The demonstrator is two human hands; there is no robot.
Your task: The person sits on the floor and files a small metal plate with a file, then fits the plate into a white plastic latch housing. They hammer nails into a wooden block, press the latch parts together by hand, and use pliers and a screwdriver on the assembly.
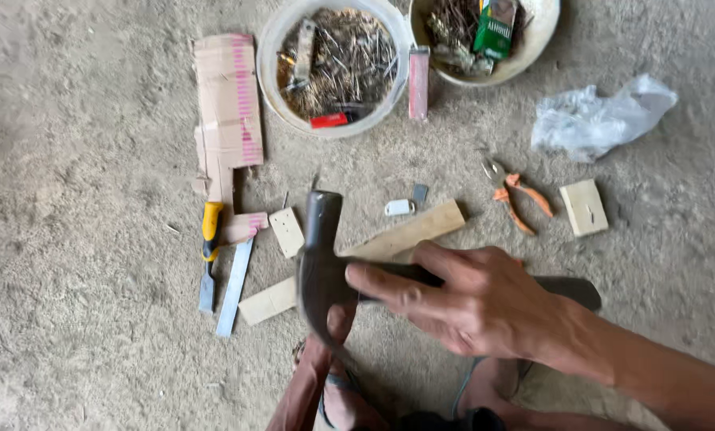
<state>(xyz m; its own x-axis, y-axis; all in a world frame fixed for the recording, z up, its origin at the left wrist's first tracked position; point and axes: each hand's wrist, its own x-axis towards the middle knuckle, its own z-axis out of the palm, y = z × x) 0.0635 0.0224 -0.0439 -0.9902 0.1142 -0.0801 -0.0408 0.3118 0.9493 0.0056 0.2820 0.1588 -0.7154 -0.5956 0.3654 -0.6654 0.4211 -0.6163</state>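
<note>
My right hand (469,307) grips the dark handle of a hammer (322,267), forefinger stretched along it. The dark metal head is blurred and hangs just above a long pale wooden strip (409,234) that lies slantwise on the sandy ground. Below the head, a foot in a sandal (325,383) reaches up to the strip; a second foot (497,383) shows under my forearm. My left hand is out of sight.
Left of the strip lie a small wood block (285,231), a yellow-handled chisel (209,243), a flat metal blade (235,287) and cardboard (228,104). A white bucket (271,48) and a bowl (537,44) hold nails. Orange pliers (523,201), a wood block (583,207) and a plastic bag (597,120) lie to the right.
</note>
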